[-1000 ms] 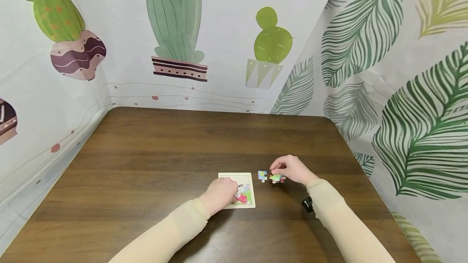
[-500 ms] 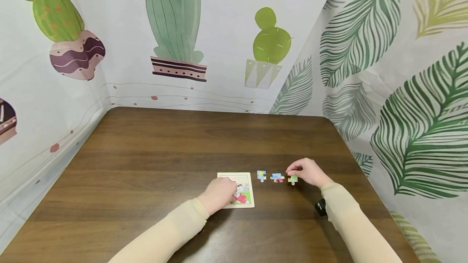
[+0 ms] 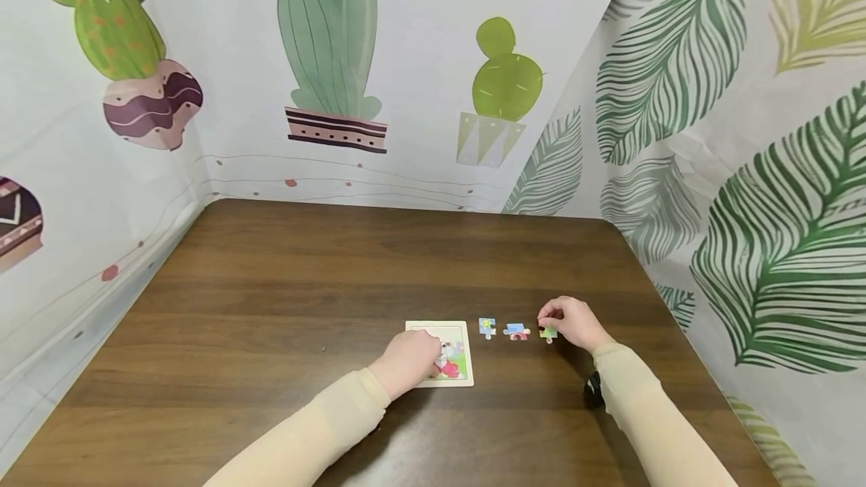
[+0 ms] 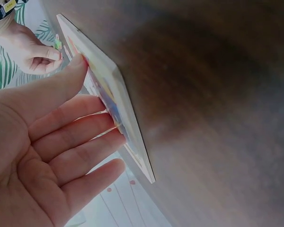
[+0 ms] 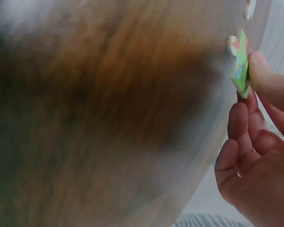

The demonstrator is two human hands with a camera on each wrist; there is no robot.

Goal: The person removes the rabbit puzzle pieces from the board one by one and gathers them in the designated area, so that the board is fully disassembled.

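Note:
My right hand point(image 3: 573, 320) pinches a green jigsaw piece point(image 3: 548, 334) between thumb and fingers, over the right part of the table. The right wrist view shows that green piece tilted on edge at the fingertips. To its left lie two more pieces: a blue-and-pink piece point(image 3: 517, 332) and a blue piece with a yellow spot point(image 3: 487, 326). Left of these is a square puzzle board point(image 3: 470, 376) with a pale frame and a colourful picture. My left hand point(image 3: 407, 361) rests on it, covering its left part; its fingers, fairly straight, touch the picture in the left wrist view.
The brown wooden table point(image 3: 304, 269) carries all of this. Behind it hangs a white cloth printed with cacti point(image 3: 338, 43), and at the right one with leaves point(image 3: 785, 231). A dark band point(image 3: 593, 391) sits at the right wrist.
The right hand has moved right with the green jigsaw piece, away from the blue-and-pink piece it overlapped before. In the last half second it barely shifts. The left hand stays on the board.

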